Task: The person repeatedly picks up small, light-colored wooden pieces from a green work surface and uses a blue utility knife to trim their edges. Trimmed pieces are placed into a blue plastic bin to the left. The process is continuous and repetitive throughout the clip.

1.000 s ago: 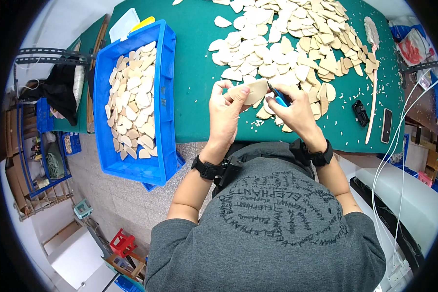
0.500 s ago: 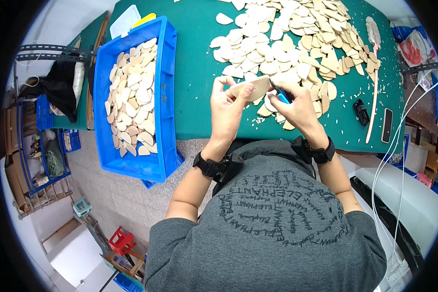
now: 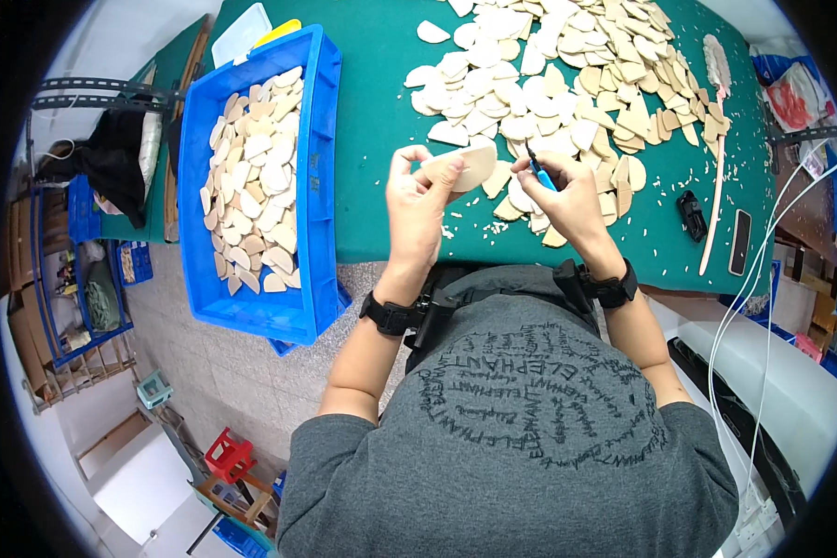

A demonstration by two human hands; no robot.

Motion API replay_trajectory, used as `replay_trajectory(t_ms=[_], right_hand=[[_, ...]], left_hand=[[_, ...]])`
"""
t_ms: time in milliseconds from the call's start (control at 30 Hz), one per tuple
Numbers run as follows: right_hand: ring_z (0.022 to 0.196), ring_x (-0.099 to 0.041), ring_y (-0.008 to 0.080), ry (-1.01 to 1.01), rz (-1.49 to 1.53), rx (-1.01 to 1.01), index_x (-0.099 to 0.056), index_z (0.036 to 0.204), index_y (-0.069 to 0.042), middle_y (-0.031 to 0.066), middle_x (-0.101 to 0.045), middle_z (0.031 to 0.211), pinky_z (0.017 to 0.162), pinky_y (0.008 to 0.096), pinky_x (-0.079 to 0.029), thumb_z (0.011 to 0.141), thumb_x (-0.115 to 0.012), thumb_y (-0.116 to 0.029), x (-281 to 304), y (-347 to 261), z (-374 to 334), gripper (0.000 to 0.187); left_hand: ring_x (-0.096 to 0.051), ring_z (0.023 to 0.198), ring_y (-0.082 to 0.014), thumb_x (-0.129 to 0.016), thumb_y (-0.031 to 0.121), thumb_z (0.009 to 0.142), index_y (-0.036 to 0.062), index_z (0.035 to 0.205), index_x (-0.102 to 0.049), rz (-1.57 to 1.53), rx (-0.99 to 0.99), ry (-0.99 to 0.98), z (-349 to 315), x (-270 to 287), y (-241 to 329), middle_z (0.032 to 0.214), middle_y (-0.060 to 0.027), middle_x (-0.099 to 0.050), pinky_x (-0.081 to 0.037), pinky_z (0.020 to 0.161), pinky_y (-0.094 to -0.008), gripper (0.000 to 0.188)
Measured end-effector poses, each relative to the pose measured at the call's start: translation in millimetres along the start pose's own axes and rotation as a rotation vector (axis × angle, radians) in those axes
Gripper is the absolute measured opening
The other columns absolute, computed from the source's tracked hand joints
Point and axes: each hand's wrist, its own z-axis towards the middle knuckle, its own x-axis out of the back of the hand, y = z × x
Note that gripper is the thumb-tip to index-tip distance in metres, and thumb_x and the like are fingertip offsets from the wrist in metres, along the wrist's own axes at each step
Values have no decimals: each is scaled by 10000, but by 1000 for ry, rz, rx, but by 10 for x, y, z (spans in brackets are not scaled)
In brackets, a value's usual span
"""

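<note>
Against the frame from a second back, I see the wooden piece (image 3: 463, 167) carried a little higher above the green table (image 3: 372, 139) and turned so its broad pale face shows more fully; both hands sit in nearly the same spot over the near edge of the loose pile. The blue-handled tool (image 3: 541, 173) has drawn back slightly from the piece's right edge, where earlier it lay right against it.

My left hand (image 3: 420, 206) has its fingers curled narrowly round the half-round wooden piece, thumb on the near side and fingertips pinching its left and lower rim, so the piece stands tilted in the air just above the table. My right hand (image 3: 567, 193) is closed tightly on the blue-handled tool, held like a pen between thumb and the first fingers, its dark tip pointing up and left toward the piece; I cannot tell whether the tip touches the wood.

Beyond the hands, the heap of wooden pieces (image 3: 567, 74) spreads across the far side of the table, with small chips scattered below it. To my left, the blue crate (image 3: 318, 167) overhangs the table edge, filled with more of the same pieces.
</note>
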Motion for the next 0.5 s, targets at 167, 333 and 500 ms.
replay_trajectory(t_ms=[167,333,500], right_hand=[[598,-471,20,79,0,22,-674,904,-16,-27,-570,665,529,192,-363,791,-645,-115,200,186,-32,154],[580,-440,24,90,-28,-12,-668,920,-12,-36,-541,643,517,198,-338,788,-642,-115,337,332,-78,169],[569,-435,29,87,-55,4,-667,928,-16,-36,-533,635,511,202,-337,788,-643,-125,377,323,-113,179]], left_hand=[[-594,960,-197,-579,75,907,34,1127,-419,168,-410,488,356,1041,292,1062,-126,-570,-502,841,-319,275],[-439,1155,-297,-642,179,852,-14,1185,-486,1119,-671,793,598,1244,34,1164,-162,-523,-336,1003,-406,415],[-525,966,-310,-724,333,757,44,1044,-597,1412,-370,-92,604,346,-1154,1046,-149,-545,-438,853,-390,427]])
